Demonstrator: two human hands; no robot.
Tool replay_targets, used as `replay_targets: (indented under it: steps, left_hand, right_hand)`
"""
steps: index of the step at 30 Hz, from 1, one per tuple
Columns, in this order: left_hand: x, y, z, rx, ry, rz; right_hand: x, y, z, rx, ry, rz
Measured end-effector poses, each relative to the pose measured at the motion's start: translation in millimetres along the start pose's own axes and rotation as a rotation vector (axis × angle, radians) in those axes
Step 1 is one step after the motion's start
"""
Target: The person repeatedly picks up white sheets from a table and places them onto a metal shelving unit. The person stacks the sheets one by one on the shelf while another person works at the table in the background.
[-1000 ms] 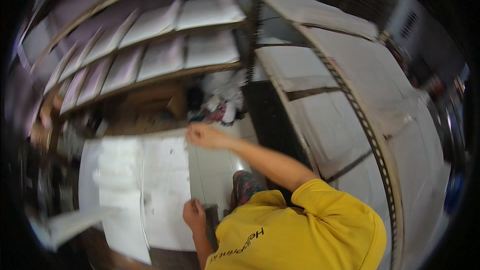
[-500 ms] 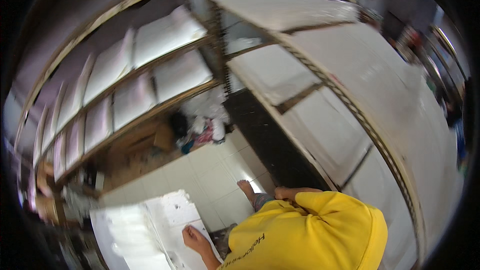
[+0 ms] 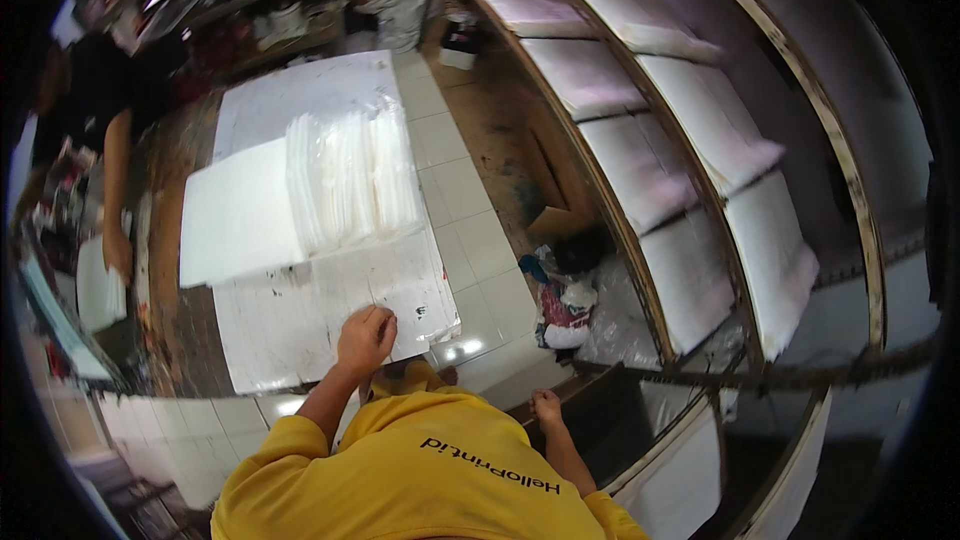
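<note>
My left hand (image 3: 366, 340) is curled into a loose fist above the near edge of a white board (image 3: 290, 325) marked with small dark specks. Nothing shows between its fingers. Farther along the board lies a layered stack of thin, translucent white sheets (image 3: 345, 180), with a flat white sheet (image 3: 235, 215) reaching out to its left. On my other side, my right hand (image 3: 545, 408) hangs low by a dark panel, fingers folded in, and I see nothing in it. Both hands are apart from the stack.
A wooden rack (image 3: 600, 70) holding white panels runs along the right. Beneath it sit crumpled cloths (image 3: 565, 315). At the left, another person's hand (image 3: 118, 258) touches white sheets (image 3: 97, 290) beside the stained wooden table (image 3: 180, 230). A tiled floor strip (image 3: 460, 210) separates table and rack.
My view has swung left: the rack has gone from the left to the right side, and the table now lies ahead. Another person's arm has come into view at the left.
</note>
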State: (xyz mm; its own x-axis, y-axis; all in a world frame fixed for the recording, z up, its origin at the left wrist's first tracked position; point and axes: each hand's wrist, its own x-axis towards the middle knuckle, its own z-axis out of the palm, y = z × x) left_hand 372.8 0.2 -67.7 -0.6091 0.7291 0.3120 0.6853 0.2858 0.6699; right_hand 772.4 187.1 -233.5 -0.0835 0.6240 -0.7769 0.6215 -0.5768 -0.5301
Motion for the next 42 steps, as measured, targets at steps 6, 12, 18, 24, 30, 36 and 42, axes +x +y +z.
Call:
replay_targets:
  steps: [6, 12, 18, 24, 30, 36, 42]
  left_hand:
    - [5, 0, 13, 0.080, 0.101, -0.064]
    - [6, 2, 12, 0.182, 0.132, -0.090]
    - [11, 3, 11, 0.257, 0.306, -0.204]
    - [17, 12, 11, 0.295, 0.570, -0.480]
    - [61, 0, 27, -0.200, 1.199, -0.964]
    - [100, -28, 8, -0.653, 1.508, -1.095]
    - [99, -43, -21, -0.661, 1.414, -1.366]
  right_hand:
    - [67, -105, -16, -0.048, -0.155, -0.071]
    - [112, -263, 33, -0.043, -0.422, -0.370]
    - [62, -435, 95, -0.148, -0.590, -0.700]
    - [-1, -576, 187, -0.266, -0.739, -0.974]
    - [-44, -653, 323, -0.506, -1.084, -1.166]
    - [-60, -681, 472, -0.923, -1.281, -1.076]
    - [-84, -661, 553, -1.455, -1.347, -0.927]
